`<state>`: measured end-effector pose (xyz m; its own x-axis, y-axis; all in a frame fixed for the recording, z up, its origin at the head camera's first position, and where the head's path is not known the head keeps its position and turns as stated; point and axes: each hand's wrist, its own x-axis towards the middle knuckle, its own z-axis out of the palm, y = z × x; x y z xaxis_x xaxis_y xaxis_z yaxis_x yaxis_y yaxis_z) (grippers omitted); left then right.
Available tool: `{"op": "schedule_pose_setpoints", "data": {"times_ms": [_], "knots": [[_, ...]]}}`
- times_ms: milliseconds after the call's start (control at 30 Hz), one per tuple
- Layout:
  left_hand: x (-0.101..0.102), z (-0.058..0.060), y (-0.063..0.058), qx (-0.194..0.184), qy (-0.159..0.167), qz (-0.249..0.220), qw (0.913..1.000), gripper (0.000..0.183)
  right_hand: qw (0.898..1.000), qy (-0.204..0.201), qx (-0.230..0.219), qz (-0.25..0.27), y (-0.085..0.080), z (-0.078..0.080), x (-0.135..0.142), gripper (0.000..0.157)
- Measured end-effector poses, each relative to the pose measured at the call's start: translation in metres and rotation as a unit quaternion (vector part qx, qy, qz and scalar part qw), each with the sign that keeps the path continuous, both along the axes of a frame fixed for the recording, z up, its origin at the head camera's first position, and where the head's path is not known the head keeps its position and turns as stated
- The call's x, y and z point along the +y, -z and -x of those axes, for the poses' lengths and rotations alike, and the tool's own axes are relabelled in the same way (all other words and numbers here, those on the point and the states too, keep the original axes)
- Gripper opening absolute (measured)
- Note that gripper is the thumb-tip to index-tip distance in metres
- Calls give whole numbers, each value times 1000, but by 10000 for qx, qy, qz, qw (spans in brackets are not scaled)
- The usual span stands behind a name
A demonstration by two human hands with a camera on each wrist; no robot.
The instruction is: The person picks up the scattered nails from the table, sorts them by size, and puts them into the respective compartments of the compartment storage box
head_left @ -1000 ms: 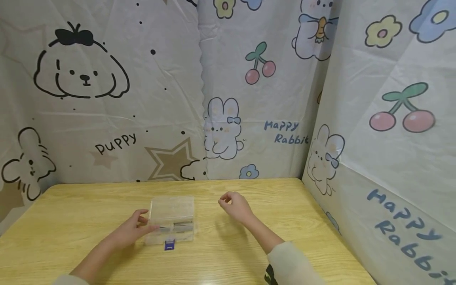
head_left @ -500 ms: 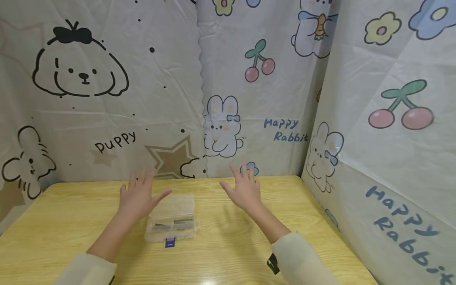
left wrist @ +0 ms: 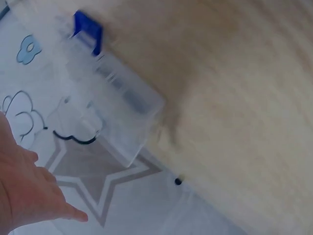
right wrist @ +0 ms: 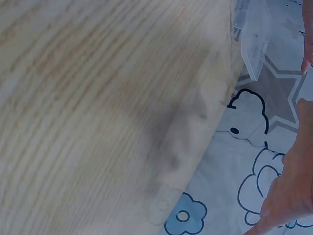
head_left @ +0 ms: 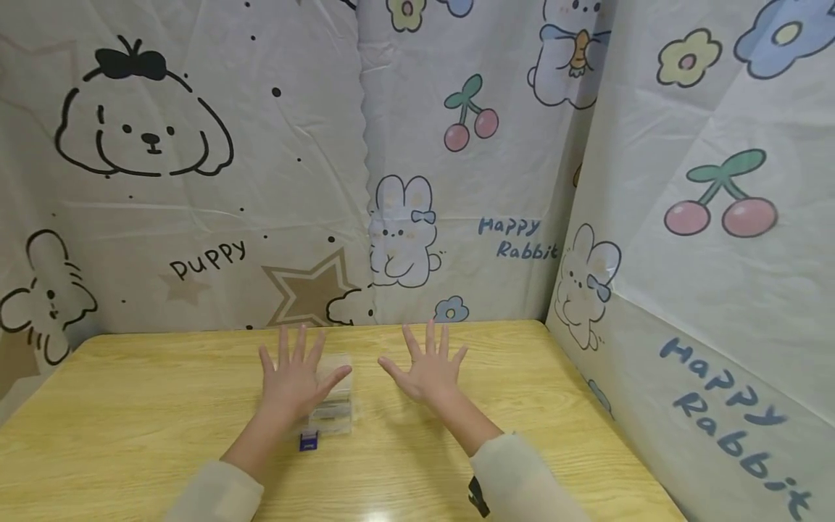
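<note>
Since one second ago: both hands have let go and lifted. The left hand (head_left: 295, 383), then resting against the left edge of the clear plastic compartment box with a blue latch (head_left: 329, 409), now hangs above it with all fingers spread straight, palm down, holding nothing. The right hand (head_left: 430, 371), then loosely curled at about 3 o'clock from the box, is likewise fanned flat and empty. At half a second ago the two hands were already spread but farther apart; they have since drawn closer together.

Box position: unchanged across the three head frames. It lies on the pale wooden table (head_left: 130, 420), lid down, blue latch at its 6 o'clock edge toward the person; dark slim items show through the lid (too small to identify). The left hand covers its 9 to 12 o'clock portion in the head view. The left wrist view shows the box well apart from the palm, so no contact.

Right hand sits at 3 o'clock of the box, apart from it, over bare table.

Judgement: the box is released and at rest, so handling of it appears finished or paused.

Surroundings: cartoon-print fabric backdrop (head_left: 457, 181) with puppies, rabbits and cherries at 12 and 3 o'clock; cream sleeves at both wrists.
</note>
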<state>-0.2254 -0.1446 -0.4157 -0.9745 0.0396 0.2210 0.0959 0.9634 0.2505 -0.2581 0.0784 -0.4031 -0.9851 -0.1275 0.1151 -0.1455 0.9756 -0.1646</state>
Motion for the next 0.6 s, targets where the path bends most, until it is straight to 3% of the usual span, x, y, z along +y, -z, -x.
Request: {"op": "schedule_pose_setpoints", "data": {"times_ms": [200, 600], "knots": [[4, 2, 9, 6, -75, 66, 10000, 87, 9999, -69, 25, 89, 5, -2, 0, 82], [6, 4, 2, -62, -82, 68, 9999, 87, 9999, -97, 85, 111, -3, -4, -1, 81]]}}
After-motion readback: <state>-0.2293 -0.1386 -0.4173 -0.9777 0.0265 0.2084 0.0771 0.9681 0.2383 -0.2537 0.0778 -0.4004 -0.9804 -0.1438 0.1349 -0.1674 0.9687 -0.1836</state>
